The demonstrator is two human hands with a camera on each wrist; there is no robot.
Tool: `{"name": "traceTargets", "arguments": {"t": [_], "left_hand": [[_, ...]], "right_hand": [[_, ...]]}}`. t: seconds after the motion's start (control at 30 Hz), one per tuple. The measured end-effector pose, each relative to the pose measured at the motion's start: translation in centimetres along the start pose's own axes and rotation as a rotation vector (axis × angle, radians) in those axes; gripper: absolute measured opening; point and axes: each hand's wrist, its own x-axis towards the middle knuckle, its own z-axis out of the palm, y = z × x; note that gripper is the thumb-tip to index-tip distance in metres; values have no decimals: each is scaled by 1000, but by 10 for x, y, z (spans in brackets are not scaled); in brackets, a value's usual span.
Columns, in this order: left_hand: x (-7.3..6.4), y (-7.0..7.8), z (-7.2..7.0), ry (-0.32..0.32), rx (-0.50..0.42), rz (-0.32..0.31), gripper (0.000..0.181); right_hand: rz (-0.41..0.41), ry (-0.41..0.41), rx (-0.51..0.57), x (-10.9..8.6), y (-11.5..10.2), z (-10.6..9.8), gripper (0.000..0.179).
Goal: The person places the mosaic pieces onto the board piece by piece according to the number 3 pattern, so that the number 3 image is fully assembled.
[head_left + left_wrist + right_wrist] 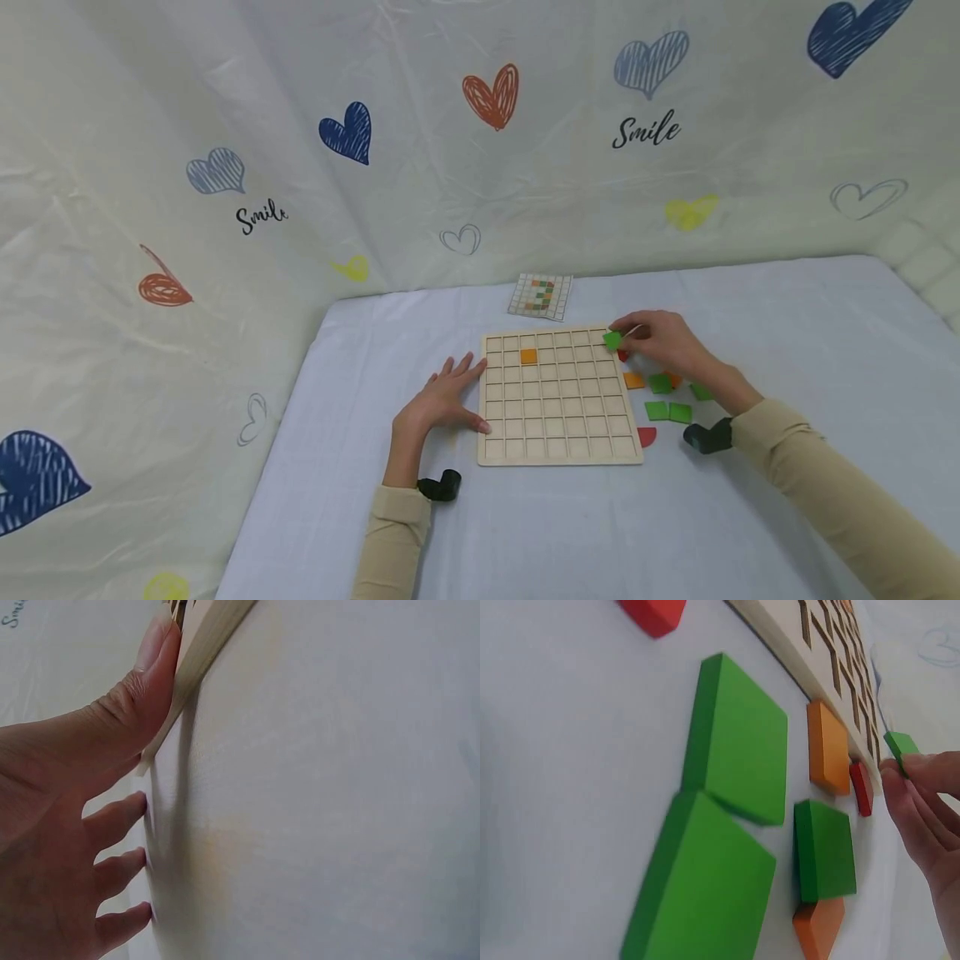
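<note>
A wooden grid board [555, 408] lies on the white-covered table, with one orange square tile [528, 357] in a cell near its upper left. My left hand [442, 398] rests at the board's left edge, fingers spread and straight, thumb [154, 656] against the rim. At the upper right corner of the board, my right hand [660, 340] pinches a green square tile [612, 340] between thumb and fingertips. In the right wrist view that green tile [900, 744] sticks out beyond the fingertips, close to the board's far corner.
Right of the board lie several loose tiles: green squares [657, 411], an orange square [633, 381] and a red rounded piece [647, 437]. A pattern card [541, 297] with coloured squares lies behind the board. A curtain [420, 200] printed with hearts hangs behind the table.
</note>
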Motion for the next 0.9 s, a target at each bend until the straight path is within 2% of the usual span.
{"name": "traceTargets", "arguments": {"t": [0.3,0.57,0.9], "left_hand": [[-1,2,0,1,0,-10,112],[-2,2,0,2,0,-5,112],[-3,2,-1,5,0,0,112]], "right_hand": [[42,-44,57,7,-13,13,37],[-32,-39,42,16,-23,27,37],[-65,-68,39,27,-28,43,34]]}}
